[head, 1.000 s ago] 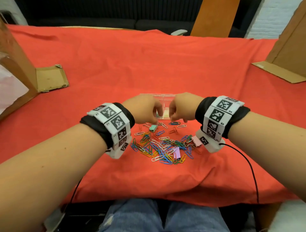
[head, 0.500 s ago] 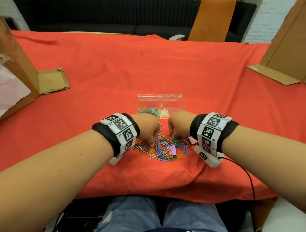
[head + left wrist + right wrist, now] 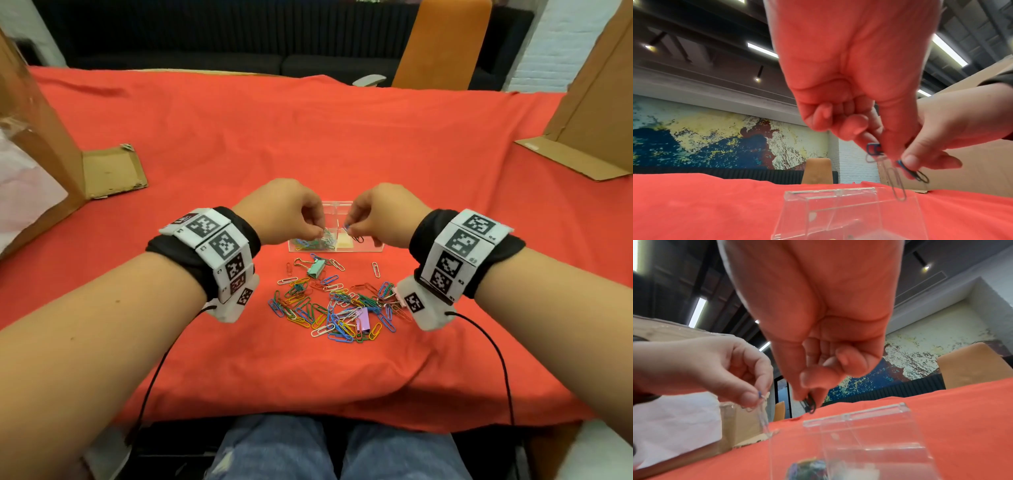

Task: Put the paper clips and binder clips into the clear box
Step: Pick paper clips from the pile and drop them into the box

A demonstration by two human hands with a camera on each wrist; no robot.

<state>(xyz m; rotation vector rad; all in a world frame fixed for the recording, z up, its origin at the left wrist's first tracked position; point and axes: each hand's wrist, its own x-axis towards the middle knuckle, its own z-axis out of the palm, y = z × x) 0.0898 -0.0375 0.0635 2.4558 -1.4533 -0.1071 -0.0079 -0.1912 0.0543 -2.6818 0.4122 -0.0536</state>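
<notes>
**Q:** Paper clips (image 3: 337,308), where do they lie in the head view?

**A:** Most sit in a colourful loose heap on the red cloth (image 3: 342,144), just nearer the person than the clear box (image 3: 337,205). A mint binder clip (image 3: 315,268) and a lilac binder clip (image 3: 362,320) lie among them. Some clips already fill the box's left compartment. Both hands hover over the box, likely so the clips fall straight in. The left hand (image 3: 284,212) pinches clips above the left compartment; the right hand (image 3: 383,212) pinches a dark clip (image 3: 356,237) above the right.

**Q:** And the left wrist view?

**A:** The left thumb and fingertips (image 3: 857,128) pinch a blue clip with a silver clip (image 3: 897,185) dangling from it over the box rim. The outer fingers are curled in.

**Q:** The right wrist view?

**A:** The right thumb and forefinger grasp the dark clip low over the box's open top; the other fingers are curled.

**Q:** What surrounds them?

**A:** Cardboard boxes (image 3: 41,144) flank the cloth, an orange chair (image 3: 442,44) stands beyond it, and a mottled blue-and-yellow mural (image 3: 715,134) covers the far wall under strip lights.
</notes>
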